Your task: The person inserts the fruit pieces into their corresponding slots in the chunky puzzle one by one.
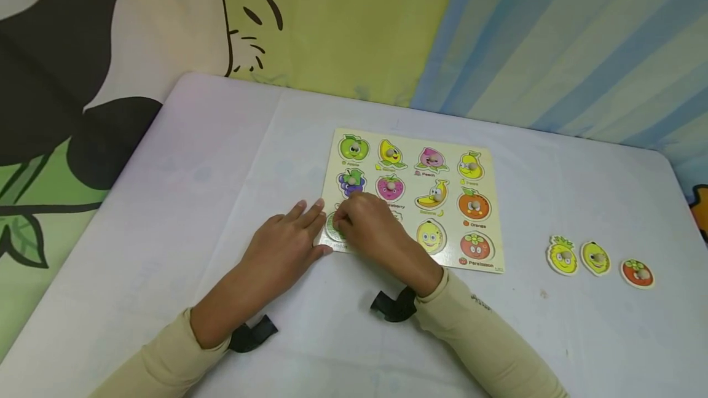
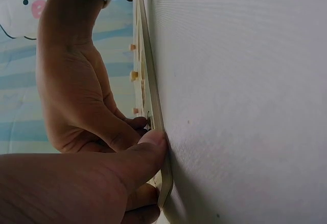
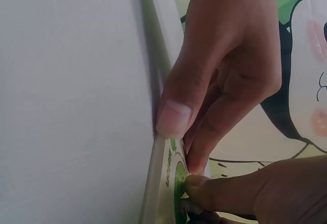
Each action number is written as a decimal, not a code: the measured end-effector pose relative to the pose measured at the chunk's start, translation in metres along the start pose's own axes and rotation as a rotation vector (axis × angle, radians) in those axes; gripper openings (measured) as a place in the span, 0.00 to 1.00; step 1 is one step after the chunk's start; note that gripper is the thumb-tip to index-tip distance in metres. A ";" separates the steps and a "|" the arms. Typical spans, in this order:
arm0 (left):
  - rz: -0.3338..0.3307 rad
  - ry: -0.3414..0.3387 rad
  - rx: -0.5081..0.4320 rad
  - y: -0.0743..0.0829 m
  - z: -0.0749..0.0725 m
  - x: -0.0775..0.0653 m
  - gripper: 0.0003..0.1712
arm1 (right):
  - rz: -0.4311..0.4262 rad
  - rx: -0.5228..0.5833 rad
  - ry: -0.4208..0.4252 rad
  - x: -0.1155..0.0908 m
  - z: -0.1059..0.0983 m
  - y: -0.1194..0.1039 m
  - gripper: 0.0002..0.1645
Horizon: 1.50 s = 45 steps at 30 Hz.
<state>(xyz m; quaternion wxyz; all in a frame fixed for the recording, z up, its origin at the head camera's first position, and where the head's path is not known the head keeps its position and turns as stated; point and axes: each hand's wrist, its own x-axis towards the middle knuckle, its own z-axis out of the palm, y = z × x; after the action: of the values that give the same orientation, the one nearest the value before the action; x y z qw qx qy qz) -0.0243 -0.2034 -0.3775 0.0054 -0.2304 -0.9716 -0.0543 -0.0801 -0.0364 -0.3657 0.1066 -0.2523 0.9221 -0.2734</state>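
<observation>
A wooden peg puzzle board (image 1: 497,244) with cartoon fruits lies flat on the table. My right hand (image 1: 376,231) reaches over its near left corner, thumb and fingertips pinching the round green melon piece (image 1: 333,227), which sits at its slot. The fingers partly cover the piece; its green edge also shows in the right wrist view. At the board's left side rests my left hand (image 1: 283,249), fingers extended along the edge. Its thumb (image 2: 153,141) presses the front edge. Among the pieces seated in the board are grapes (image 1: 350,182), a strawberry (image 1: 390,188) and a banana (image 1: 432,195).
Three loose pieces lie right of the board: a pineapple (image 1: 562,255), a lemon (image 1: 595,258) and a persimmon (image 1: 637,273). The board's printed lemon slot (image 1: 430,236) and persimmon slot (image 1: 477,247) show without knobs. A white cloth (image 1: 221,171) covers the table, with a patterned curtain behind.
</observation>
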 end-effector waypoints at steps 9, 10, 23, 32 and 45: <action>0.012 0.015 -0.001 0.000 0.000 0.001 0.35 | -0.022 -0.003 0.016 -0.001 0.001 0.003 0.06; 0.013 0.015 -0.003 0.000 0.000 0.001 0.34 | -0.020 0.005 0.013 -0.001 0.000 0.004 0.06; -0.009 0.014 -0.051 -0.002 0.006 -0.001 0.34 | -0.123 -0.010 -0.019 0.002 0.001 0.008 0.08; 0.006 0.043 -0.061 -0.003 0.009 -0.001 0.35 | -0.184 -0.014 -0.007 -0.002 0.001 0.014 0.09; 0.008 0.038 -0.084 -0.003 0.009 -0.002 0.35 | -0.136 0.175 0.078 -0.016 -0.022 0.030 0.07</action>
<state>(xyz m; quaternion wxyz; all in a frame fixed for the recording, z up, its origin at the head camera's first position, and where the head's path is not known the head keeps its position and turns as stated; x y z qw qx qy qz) -0.0236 -0.2062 -0.3868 0.0144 -0.2330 -0.9673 -0.0996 -0.0864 0.0038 -0.3633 0.0736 -0.2932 0.8788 -0.3691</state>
